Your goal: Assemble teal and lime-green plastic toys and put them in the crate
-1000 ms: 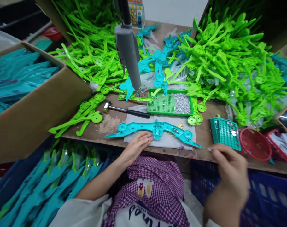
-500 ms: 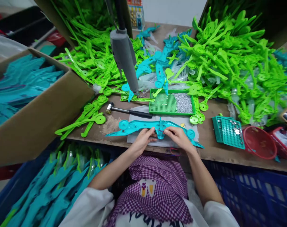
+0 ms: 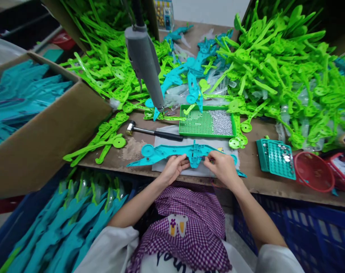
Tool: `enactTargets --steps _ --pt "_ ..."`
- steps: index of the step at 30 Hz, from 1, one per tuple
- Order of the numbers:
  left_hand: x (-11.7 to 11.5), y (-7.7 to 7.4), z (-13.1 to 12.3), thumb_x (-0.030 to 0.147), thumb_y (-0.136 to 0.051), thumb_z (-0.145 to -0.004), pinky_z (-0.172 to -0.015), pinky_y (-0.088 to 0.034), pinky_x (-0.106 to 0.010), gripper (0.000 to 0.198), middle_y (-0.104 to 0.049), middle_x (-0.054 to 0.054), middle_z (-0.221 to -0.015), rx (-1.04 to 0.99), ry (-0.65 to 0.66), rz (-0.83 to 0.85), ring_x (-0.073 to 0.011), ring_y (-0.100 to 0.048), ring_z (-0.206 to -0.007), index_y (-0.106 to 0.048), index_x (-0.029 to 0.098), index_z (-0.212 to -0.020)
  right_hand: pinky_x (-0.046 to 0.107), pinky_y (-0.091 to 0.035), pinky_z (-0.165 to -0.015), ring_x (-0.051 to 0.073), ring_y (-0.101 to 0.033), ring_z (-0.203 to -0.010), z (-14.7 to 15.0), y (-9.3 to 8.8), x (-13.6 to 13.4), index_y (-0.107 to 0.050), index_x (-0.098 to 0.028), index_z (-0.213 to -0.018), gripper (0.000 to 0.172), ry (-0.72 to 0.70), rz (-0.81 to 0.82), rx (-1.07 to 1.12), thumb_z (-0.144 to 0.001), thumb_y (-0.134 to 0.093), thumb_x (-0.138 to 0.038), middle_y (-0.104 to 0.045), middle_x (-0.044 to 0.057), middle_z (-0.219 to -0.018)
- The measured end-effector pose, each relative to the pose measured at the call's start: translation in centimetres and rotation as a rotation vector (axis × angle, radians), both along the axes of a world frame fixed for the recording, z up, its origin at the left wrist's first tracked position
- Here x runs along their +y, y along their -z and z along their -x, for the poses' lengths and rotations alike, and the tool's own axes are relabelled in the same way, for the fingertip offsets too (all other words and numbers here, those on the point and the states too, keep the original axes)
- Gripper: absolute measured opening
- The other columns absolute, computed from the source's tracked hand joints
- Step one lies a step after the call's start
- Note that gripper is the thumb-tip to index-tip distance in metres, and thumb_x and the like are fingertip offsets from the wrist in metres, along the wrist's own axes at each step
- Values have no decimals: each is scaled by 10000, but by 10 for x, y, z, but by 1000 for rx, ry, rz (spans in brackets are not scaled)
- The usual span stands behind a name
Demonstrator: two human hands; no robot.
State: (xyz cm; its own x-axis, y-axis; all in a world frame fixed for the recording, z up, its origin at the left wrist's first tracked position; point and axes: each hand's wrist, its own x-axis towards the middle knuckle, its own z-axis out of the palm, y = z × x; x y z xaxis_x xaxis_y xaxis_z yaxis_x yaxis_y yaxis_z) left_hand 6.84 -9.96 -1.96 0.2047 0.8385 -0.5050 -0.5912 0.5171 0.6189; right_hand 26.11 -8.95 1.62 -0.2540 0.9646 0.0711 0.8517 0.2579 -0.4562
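Note:
A long turquoise plastic part (image 3: pixel 163 150) lies crosswise on a pale cloth (image 3: pixel 161 169) near the table's front edge. My left hand (image 3: pixel 174 169) is at its front edge, just left of the raised centre piece, fingers curled and closed on the part. Right of the centre, my right hand (image 3: pixel 221 167) is pinched over the part; whatever lies between its fingertips is too small to make out. Behind the part rest a hammer (image 3: pixel 167 135) with a black handle and a green tray (image 3: pixel 196 123) with small metal pieces in its right half.
A grey power screwdriver (image 3: pixel 145 60) hangs above the table. Green parts (image 3: pixel 275 76) are heaped at the back. A cardboard box (image 3: pixel 64 113) stands left; turquoise trays (image 3: pixel 277 159) and a red bowl (image 3: pixel 313 170) sit right. Blue crates flank my body.
My right hand has moved a little right, away from the centre piece, and its fingers have curled in more. My left hand has stayed nearly in place. The view has shifted slightly.

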Motion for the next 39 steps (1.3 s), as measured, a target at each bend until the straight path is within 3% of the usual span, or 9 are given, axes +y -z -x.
enactTargets --steps 12,24,34,39 --pt "2 2 0 272 -776 -704 -898 -516 -391 240 -739 -76 -865 -31 -13 -50 -223 -699 -874 -641 126 -839 289 -251 -535 164 -626 -685 14 5 -13 -608 -210 -824 292 -33 6 -151 -980 -402 -347 -705 30 -818" --pt "3 3 -4 272 -775 -703 -845 -527 -363 223 -736 -64 -832 -24 -64 -66 -213 -699 -846 -638 135 -813 282 -305 -564 173 -644 -739 11 11 -18 -624 -211 -857 339 -30 -19 -45 -993 -370 -389 -704 36 -837" --pt "4 6 0 287 -737 -747 -889 -511 -373 218 -740 -110 -937 -45 19 -119 -255 -675 -981 -705 111 -872 276 -305 -559 165 -653 -713 18 17 -25 -630 -193 -858 376 9 -115 -104 -1004 -338 -380 -712 61 -830" --pt "3 8 1 270 -718 -761 -891 -509 -358 193 -739 -108 -952 -52 22 -121 -249 -666 -1001 -710 113 -873 270 -313 -538 176 -660 -657 19 22 -27 -605 -167 -973 354 105 -119 -30 -988 -371 -432 -731 67 -826"
